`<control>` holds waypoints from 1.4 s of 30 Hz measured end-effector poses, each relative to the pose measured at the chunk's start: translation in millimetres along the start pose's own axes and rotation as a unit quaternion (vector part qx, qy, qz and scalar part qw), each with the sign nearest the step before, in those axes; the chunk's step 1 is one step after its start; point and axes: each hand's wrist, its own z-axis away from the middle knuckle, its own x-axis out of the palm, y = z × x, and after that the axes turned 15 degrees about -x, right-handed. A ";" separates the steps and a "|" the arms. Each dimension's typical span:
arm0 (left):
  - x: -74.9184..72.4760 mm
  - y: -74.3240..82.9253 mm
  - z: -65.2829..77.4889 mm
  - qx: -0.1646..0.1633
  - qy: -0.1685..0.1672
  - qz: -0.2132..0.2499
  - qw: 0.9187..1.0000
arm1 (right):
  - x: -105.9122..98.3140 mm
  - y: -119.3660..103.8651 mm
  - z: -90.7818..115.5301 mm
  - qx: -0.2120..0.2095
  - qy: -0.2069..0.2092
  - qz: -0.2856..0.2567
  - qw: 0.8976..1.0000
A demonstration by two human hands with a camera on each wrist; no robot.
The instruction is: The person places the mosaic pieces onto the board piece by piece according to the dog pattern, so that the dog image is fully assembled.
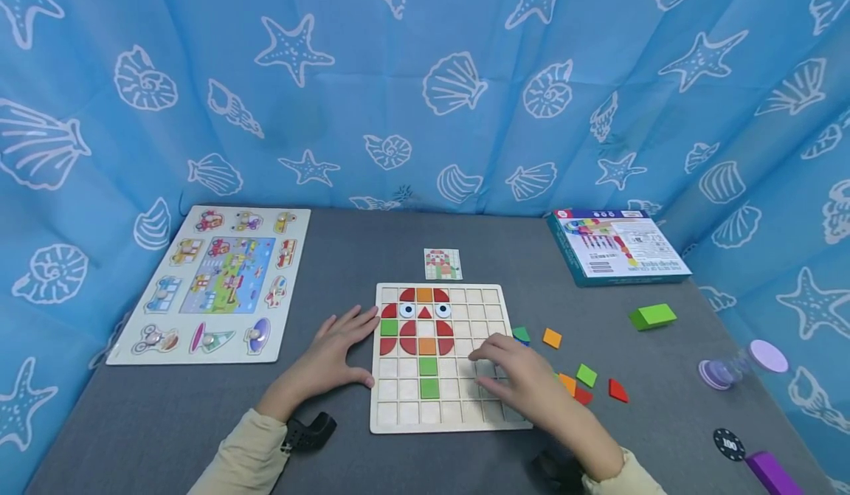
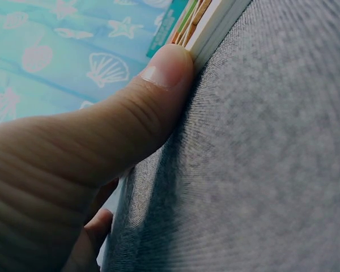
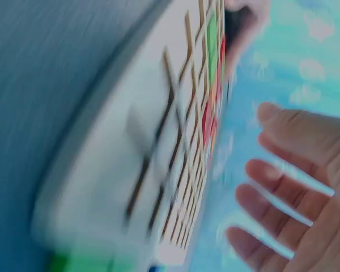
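Note:
A wooden grid board (image 1: 453,412) lies on the grey table. Red, orange and green tiles and two eye tiles form a figure in its upper left part, with green tiles (image 1: 429,388) running down below. My left hand (image 1: 330,358) rests at the board's left side; in the left wrist view its thumb (image 2: 167,68) touches the board's edge. Over the board's right side hovers my right hand (image 1: 521,377), its fingers loosely spread and holding nothing, as the right wrist view shows. A small picture card (image 1: 442,264) lies just beyond the board.
Loose tiles lie right of the board, among them an orange square (image 1: 552,338) and a red piece (image 1: 618,390). Farther right are a green block (image 1: 653,316), a purple block (image 1: 773,473) and a flat box (image 1: 637,248). A picture puzzle (image 1: 292,288) lies left.

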 end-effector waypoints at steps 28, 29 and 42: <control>1.6 -1.2 0.0 -0.007 0.000 -0.002 1.000 | -20.4 58.9 69.2 0.194 -0.108 0.028 0.975; 1.8 -1.2 -0.1 -0.007 0.000 -0.003 1.000 | -20.0 58.6 69.1 0.193 -0.111 0.031 0.974; 0.9 -0.5 -1.3 -0.011 -0.006 -0.006 1.000 | -21.8 47.9 52.2 0.185 -0.048 0.097 0.977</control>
